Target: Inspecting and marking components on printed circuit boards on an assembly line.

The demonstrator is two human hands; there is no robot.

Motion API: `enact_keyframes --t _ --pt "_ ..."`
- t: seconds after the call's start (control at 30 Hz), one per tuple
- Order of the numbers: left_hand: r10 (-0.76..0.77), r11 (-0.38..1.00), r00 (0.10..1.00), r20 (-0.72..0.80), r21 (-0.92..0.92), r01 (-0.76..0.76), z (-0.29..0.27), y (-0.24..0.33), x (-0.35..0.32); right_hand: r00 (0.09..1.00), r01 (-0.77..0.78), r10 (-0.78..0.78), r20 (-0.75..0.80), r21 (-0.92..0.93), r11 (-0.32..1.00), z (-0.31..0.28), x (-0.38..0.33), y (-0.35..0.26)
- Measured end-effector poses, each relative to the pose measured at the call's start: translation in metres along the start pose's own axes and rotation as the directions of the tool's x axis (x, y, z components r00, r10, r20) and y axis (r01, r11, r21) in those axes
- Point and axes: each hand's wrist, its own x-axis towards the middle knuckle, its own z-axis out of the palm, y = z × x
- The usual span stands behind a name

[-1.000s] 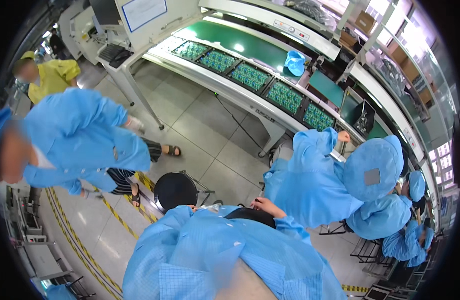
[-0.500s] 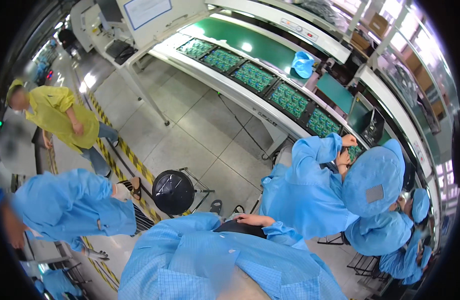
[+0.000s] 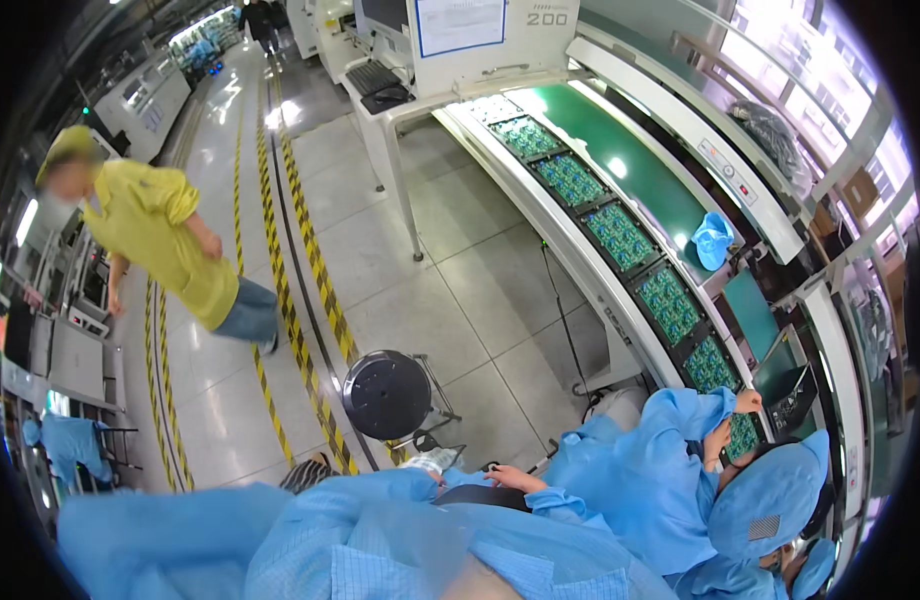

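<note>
My right hand (image 3: pixel 517 478) is bare and lies low over my lap, fingers stretched toward the left above a black surface (image 3: pixel 485 497), perhaps clothing. Nothing shows in its grasp. At the end of my left sleeve (image 3: pixel 360 490) is a pale, patterned patch (image 3: pixel 435 461) that looks like a gloved hand; its fingers cannot be made out. Beside me on the right, a co-worker in a blue smock and cap (image 3: pixel 770 495) has both hands (image 3: pixel 725 430) at a green circuit board (image 3: pixel 745 433) on the line.
A conveyor line (image 3: pixel 540 215) carries several framed circuit boards (image 3: pixel 620 236). A blue cap (image 3: pixel 712 241) lies on it. Ahead stands a round black stool (image 3: pixel 387 394). A person in yellow (image 3: pixel 165 230) is at left, near striped floor tape (image 3: pixel 300 270). Another blue smock (image 3: pixel 160 540) is close at lower left.
My view has swung left, so line and stool appear shifted right. The blue-smocked person at left now shows only at the lower edge. My right hand stays over my lap.
</note>
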Motion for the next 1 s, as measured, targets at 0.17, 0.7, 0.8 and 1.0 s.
enact_keyframes --t 0.17,0.7,0.8,1.0 --pt "-0.374 0.772 0.8 -0.469 -0.636 -0.012 -0.031 -0.083 -0.011 0.908 -0.081 0.027 -0.417 -0.111 0.99 -0.028 0.051 -0.052" --pt "-0.839 -0.192 0.544 0.021 -0.946 -0.26 0.022 -0.375 -0.047 0.83 -0.522 0.279 -0.483 -0.497 0.693 -0.055 0.273 -0.128" --pt "-0.779 -0.579 0.538 0.322 -0.698 -0.422 0.083 -0.342 -0.085 0.968 -0.251 0.168 -0.187 -0.756 0.604 -0.046 0.31 -0.165" --pt "-0.634 -0.759 0.611 0.474 -0.531 -0.376 0.093 -0.308 -0.093 0.967 -0.223 0.235 -0.102 -0.784 0.579 -0.052 0.369 -0.254"
